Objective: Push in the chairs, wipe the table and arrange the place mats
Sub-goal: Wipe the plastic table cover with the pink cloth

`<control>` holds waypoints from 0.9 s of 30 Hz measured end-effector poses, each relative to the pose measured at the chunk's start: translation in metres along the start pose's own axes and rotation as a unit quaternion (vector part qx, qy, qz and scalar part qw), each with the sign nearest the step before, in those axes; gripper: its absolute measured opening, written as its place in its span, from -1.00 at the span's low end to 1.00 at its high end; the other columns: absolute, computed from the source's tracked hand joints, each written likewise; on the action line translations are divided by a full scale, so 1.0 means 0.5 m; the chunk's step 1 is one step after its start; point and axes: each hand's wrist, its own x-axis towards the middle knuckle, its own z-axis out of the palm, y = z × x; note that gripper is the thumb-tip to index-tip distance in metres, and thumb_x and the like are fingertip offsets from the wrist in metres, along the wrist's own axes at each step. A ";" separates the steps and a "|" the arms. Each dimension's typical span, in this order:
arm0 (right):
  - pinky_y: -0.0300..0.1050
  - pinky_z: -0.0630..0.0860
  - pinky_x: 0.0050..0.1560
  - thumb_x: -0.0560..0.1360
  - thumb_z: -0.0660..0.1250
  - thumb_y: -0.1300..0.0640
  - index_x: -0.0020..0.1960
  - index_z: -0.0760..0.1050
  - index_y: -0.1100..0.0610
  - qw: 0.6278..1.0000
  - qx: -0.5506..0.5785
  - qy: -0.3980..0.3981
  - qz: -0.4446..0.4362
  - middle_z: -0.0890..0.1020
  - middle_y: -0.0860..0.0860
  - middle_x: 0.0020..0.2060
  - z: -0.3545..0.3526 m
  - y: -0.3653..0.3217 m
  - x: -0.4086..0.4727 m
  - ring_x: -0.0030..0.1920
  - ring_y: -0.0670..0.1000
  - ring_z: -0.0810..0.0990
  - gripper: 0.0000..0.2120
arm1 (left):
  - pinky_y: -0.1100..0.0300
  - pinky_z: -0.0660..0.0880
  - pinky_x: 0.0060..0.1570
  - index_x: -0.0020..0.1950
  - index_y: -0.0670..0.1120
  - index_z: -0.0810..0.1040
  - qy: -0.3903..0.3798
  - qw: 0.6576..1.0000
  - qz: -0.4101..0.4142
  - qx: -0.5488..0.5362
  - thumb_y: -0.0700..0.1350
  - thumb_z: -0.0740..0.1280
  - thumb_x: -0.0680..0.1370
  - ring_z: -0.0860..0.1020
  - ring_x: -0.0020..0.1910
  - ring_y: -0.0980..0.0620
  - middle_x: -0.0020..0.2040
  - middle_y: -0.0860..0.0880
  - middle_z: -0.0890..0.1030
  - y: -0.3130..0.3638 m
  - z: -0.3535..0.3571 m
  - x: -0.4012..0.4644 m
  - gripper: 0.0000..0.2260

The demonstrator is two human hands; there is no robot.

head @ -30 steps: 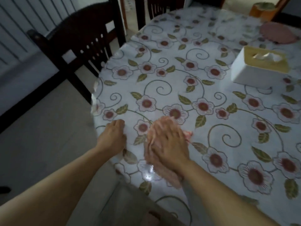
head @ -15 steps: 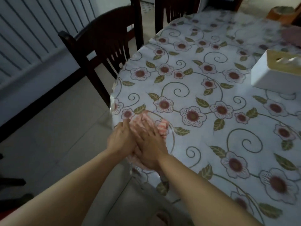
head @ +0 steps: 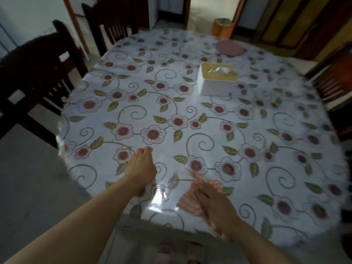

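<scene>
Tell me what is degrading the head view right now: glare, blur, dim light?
Head view: dim room; a bright glare patch on the tablecloth between the left hand and right hand; the pink cloth and right-hand fingers smear with motion; table edges bow from the wide lens.

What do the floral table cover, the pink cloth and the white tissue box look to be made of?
Floral table cover: likely glossy plastic or vinyl, given the bright glare near the front edge. Pink cloth under the right hand: soft woven fabric, rumpled and matte. White tissue box: apparently smooth hard plastic with a yellowish, possibly wooden lid.
</scene>
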 end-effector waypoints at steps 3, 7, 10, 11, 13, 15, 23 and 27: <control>-0.15 0.42 0.22 0.50 0.21 -0.09 0.31 0.41 -0.10 0.995 -0.002 -0.050 0.091 0.52 -0.08 0.21 -0.044 0.057 -0.044 0.21 -0.05 0.50 -0.61 | -0.04 0.34 0.25 0.41 -0.08 0.22 -0.007 0.998 0.055 0.011 -0.21 0.21 0.51 0.34 0.33 -0.15 0.36 -0.14 0.35 0.095 0.004 -0.003 -0.54; -0.19 0.44 -0.04 0.49 0.22 0.24 0.20 0.41 0.09 0.978 -0.025 -0.014 0.205 0.49 0.02 0.01 -0.144 0.106 -0.083 0.05 0.04 0.53 -0.71 | -0.03 0.39 0.20 0.40 -0.08 0.22 -0.011 0.992 0.121 0.028 -0.19 0.24 0.50 0.38 0.30 -0.14 0.34 -0.13 0.37 0.220 0.018 -0.010 -0.52; 0.02 0.55 -0.14 0.53 0.14 0.17 0.09 0.37 -0.02 0.956 0.059 0.077 0.277 0.54 -0.01 -0.10 -0.216 0.125 -0.123 -0.13 0.09 0.58 -0.82 | -0.02 0.39 0.17 0.39 -0.07 0.24 -0.023 0.987 0.155 0.043 -0.17 0.22 0.50 0.39 0.28 -0.15 0.33 -0.15 0.39 0.304 0.041 -0.025 -0.54; 0.04 0.55 -0.17 0.54 0.13 0.17 0.03 0.36 -0.03 0.950 0.080 0.099 0.284 0.54 -0.02 -0.14 -0.239 0.136 -0.140 -0.18 0.08 0.56 -0.86 | -0.02 0.40 0.16 0.38 -0.06 0.24 -0.026 0.985 0.166 0.049 -0.16 0.22 0.50 0.40 0.27 -0.15 0.32 -0.15 0.40 0.332 0.051 -0.032 -0.55; 0.02 0.51 -0.19 0.53 0.14 0.22 -0.08 0.38 0.03 0.948 0.087 0.132 0.276 0.54 0.00 -0.20 -0.282 0.168 -0.171 -0.21 0.06 0.52 -0.89 | -0.03 0.42 0.16 0.36 -0.06 0.25 -0.034 0.981 0.185 0.053 -0.14 0.24 0.50 0.42 0.25 -0.15 0.29 -0.15 0.43 0.392 0.071 -0.048 -0.56; -0.02 0.48 -0.21 0.51 0.15 0.25 -0.14 0.42 0.09 0.933 0.148 0.157 0.287 0.55 -0.01 -0.23 -0.329 0.211 -0.206 -0.23 0.04 0.52 -0.87 | -0.03 0.42 0.16 0.36 -0.07 0.25 -0.039 0.977 0.202 0.059 -0.11 0.26 0.50 0.44 0.25 -0.15 0.29 -0.14 0.45 0.459 0.099 -0.070 -0.56; -0.19 0.51 -0.12 0.46 0.34 0.02 0.16 0.40 0.09 0.888 0.306 0.110 0.326 0.56 -0.02 0.03 -0.475 0.401 -0.314 -0.03 -0.03 0.56 -0.69 | -0.02 0.41 0.20 0.35 -0.05 0.30 -0.005 0.976 0.208 0.068 -0.08 0.25 0.51 0.42 0.27 -0.16 0.31 -0.13 0.45 0.715 0.198 -0.168 -0.59; -0.16 0.42 -0.07 0.46 0.31 0.11 0.18 0.36 0.12 0.907 0.285 0.085 0.298 0.51 0.03 0.10 -0.542 0.477 -0.343 0.03 0.00 0.49 -0.68 | -0.07 0.43 0.20 0.36 -0.05 0.30 0.004 0.972 0.224 0.071 -0.07 0.26 0.51 0.43 0.26 -0.16 0.31 -0.13 0.43 0.831 0.237 -0.209 -0.58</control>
